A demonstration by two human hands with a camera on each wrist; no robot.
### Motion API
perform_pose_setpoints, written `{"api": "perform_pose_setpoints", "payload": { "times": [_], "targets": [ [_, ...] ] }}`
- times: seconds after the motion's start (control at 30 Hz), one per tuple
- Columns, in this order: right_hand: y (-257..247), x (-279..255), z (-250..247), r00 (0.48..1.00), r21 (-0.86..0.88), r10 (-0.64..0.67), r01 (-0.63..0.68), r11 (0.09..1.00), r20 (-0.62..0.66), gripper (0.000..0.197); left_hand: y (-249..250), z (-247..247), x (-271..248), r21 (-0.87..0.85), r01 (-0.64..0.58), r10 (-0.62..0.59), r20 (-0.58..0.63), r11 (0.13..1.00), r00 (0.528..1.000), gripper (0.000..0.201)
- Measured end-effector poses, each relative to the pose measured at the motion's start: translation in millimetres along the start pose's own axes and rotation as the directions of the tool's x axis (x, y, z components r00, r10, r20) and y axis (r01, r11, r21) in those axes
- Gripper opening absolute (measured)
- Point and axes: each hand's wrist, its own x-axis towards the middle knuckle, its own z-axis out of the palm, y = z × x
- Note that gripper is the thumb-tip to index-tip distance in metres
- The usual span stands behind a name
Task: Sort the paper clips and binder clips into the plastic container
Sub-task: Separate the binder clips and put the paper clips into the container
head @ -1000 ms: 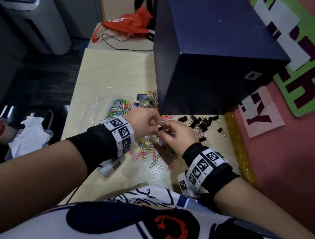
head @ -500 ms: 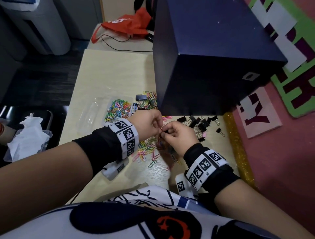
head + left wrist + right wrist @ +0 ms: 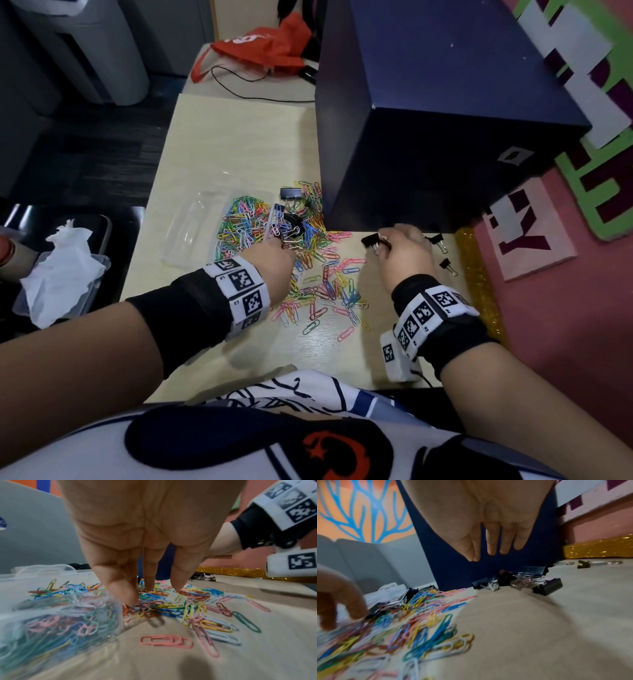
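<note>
Loose coloured paper clips (image 3: 329,284) lie scattered mid-table. The clear plastic container (image 3: 191,233) holds a heap of paper clips (image 3: 243,222) in one compartment, and black binder clips (image 3: 291,226) lie at its right side. My left hand (image 3: 277,241) points straight fingers (image 3: 120,588) down onto the paper clips beside the container wall (image 3: 51,622); it holds nothing. My right hand (image 3: 387,240) hovers with straight fingers (image 3: 493,545) over a cluster of binder clips (image 3: 505,580) at the foot of the blue box. One binder clip (image 3: 371,241) lies by its fingertips.
A large dark blue box (image 3: 445,120) stands at the back right of the table (image 3: 239,137). Two single binder clips (image 3: 447,265) lie near the glittery gold strip (image 3: 479,274). A tub with tissue (image 3: 61,270) sits off the left edge. A red bag (image 3: 260,44) lies behind.
The hands were together mid-table, working on a small clip. They have parted: the left went left to the container, the right went right to the binder clips by the box.
</note>
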Motion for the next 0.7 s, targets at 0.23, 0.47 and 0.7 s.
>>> {"api": "perform_pose_setpoints", "payload": {
  "times": [0.23, 0.47, 0.7],
  "targets": [
    [-34, -15, 23, 0.891, -0.049, -0.147, 0.186, 0.981, 0.43, 0.056, 2, 25, -10, 0.039, -0.079, 0.078, 0.045, 0.996, 0.996, 0.044],
    [-52, -15, 31, 0.846, -0.031, -0.211, 0.259, 0.965, 0.489, 0.034, -4, 28, -23, -0.037, -0.21, 0.21, 0.018, 0.977, 0.977, 0.045],
    [-62, 9, 23, 0.781, -0.093, -0.268, 0.382, 0.919, 0.564, 0.076, 3, 22, -19, -0.13, -0.1, 0.098, -0.015, 0.987, 0.995, 0.066]
  ]
}}
